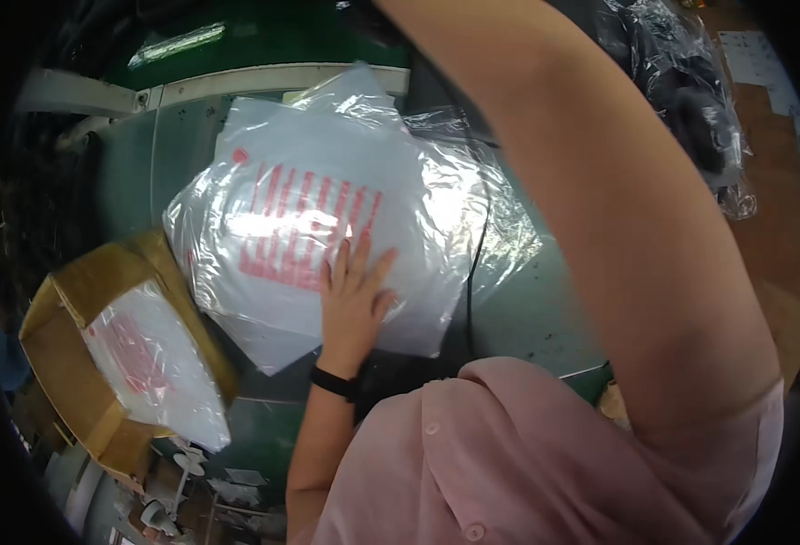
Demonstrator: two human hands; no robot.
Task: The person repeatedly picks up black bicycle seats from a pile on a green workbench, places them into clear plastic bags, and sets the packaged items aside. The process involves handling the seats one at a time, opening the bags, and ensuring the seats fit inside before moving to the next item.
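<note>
Green worktable (545, 309) fills the middle of the scene, with a clear plastic bag printed in red (300, 227) lying flat on it, a little left of centre, over more crinkled clear film (500, 218) on its right. At the near left an open cardboard box (82, 300) holds more bags of the same kind.

Her left hand (353, 300) lies palm down on the bag's near right corner, fingers spread and pressed flat, gripping nothing. A black band (332, 381) circles that wrist. To hold the slippery bag well, I'd say even pressure through the whole palm matters, so it can't slide or wrinkle.

Her right arm (618, 227) reaches up and far, past the top edge; that hand is out of sight, so its grip can't be told.
</note>
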